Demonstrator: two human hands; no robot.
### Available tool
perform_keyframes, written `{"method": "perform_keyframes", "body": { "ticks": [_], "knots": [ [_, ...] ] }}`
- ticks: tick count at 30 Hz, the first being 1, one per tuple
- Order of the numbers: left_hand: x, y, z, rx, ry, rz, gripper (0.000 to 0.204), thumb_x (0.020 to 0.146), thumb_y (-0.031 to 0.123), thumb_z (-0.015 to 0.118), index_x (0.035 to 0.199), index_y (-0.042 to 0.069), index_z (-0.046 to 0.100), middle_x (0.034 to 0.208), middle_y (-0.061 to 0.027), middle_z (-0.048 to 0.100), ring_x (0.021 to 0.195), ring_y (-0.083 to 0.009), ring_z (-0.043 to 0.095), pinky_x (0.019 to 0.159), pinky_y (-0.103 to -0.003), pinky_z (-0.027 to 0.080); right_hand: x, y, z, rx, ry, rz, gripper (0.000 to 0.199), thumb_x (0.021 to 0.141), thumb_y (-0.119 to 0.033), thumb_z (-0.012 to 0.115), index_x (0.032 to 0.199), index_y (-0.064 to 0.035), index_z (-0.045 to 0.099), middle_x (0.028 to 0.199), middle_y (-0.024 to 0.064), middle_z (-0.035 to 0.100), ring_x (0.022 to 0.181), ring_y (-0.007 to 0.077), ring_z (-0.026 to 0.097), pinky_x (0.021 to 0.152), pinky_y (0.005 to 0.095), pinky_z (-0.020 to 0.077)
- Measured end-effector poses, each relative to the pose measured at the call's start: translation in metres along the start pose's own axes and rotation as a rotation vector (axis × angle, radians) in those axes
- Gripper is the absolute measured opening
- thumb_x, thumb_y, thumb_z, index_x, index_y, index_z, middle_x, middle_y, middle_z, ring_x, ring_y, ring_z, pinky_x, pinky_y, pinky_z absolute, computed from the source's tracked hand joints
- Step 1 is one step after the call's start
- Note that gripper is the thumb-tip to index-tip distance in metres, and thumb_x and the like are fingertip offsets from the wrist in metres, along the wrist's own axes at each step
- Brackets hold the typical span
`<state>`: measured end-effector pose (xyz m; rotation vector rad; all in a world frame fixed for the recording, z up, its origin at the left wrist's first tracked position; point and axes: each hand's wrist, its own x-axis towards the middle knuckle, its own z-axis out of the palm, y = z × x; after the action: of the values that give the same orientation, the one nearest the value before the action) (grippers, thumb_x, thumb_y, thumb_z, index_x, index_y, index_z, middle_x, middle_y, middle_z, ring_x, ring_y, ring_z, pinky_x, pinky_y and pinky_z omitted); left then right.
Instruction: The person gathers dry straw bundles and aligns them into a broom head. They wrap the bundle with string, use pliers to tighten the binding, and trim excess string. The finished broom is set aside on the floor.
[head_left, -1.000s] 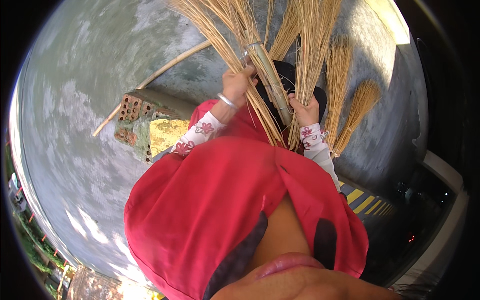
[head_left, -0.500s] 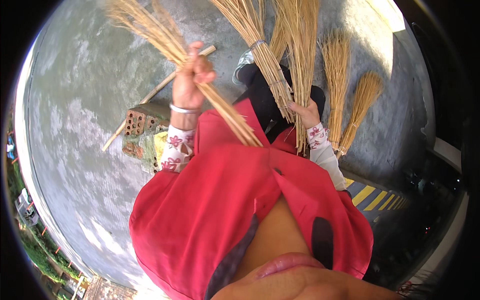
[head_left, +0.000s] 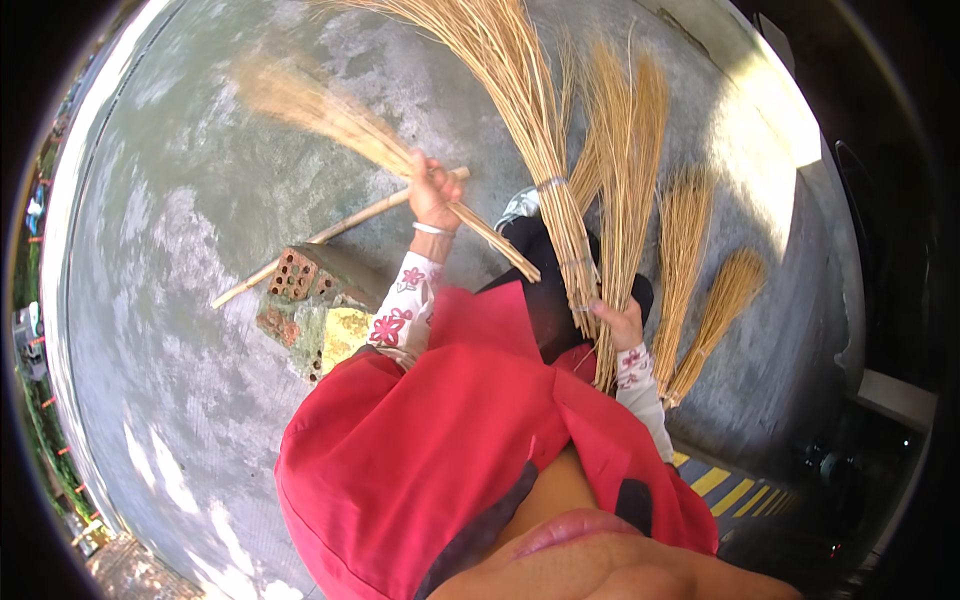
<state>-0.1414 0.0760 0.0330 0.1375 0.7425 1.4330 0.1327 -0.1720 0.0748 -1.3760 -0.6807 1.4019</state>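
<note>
My left hand is closed around a thin bunch of straw stalks; their feathery tips fan out to the upper left, blurred, and the cut ends point down toward my lap. My right hand grips the lower ends of a large straw bundle, bound round with ties. A looser bunch of stalks runs beside it through the same hand. Whether both are firmly held there, I cannot tell. The bundles lean against my dark-clothed knees.
Two smaller tied straw bundles, one taller and one shorter, lie at the right on the concrete floor. At left, a wooden stick lies behind hollow bricks. Yellow-and-dark stripes mark the lower right.
My left hand and its straw bunch have moved right and down in view. The bundles, bricks and floor things have also shifted lower as the view tilted; both hands keep their grip.
</note>
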Motion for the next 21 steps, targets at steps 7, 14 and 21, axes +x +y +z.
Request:
{"method": "perform_keyframes", "body": {
  "ticks": [7,14,21],
  "knots": [
    [0.025,0.059,-0.044,-0.089,0.014,-0.033,0.040,0.104,0.044,0.046,0.081,0.011,0.048,0.053,0.0036,0.026,0.043,-0.0105,0.024,0.039,-0.028,0.026,0.005,0.009,0.009,-0.099,0.149,-0.104,0.043,0.082,0.000,0.072,0.122,0.0049,0.057,0.106,0.0126,0.069,0.088,0.0188,0.069,0.079,0.0313,0.0567],
    [0.003,0.066,-0.053,0.044,-0.098,-0.337,0.038,0.104,0.041,0.048,0.090,0.006,0.053,0.057,0.0029,0.031,0.044,-0.0095,0.030,0.039,-0.026,0.028,0.042,-0.014,-0.023,-0.051,0.137,0.134,0.034,0.084,-0.006,0.072,0.114,0.0068,0.065,0.100,0.0142,0.072,0.086,0.0215,0.071,0.079,0.0331,0.0575],
    [-0.009,0.023,0.022,0.072,-0.225,-0.320,0.033,0.105,0.039,0.046,0.088,0.010,0.048,0.058,0.0020,0.032,0.045,-0.0109,0.029,0.040,-0.027,0.030,0.069,0.048,-0.035,-0.311,0.445,-0.053,0.037,0.076,-0.010,0.076,0.109,0.0036,0.066,0.092,0.0140,0.073,0.080,0.0262,0.070,0.075,0.0378,0.0546]
  ]
}}
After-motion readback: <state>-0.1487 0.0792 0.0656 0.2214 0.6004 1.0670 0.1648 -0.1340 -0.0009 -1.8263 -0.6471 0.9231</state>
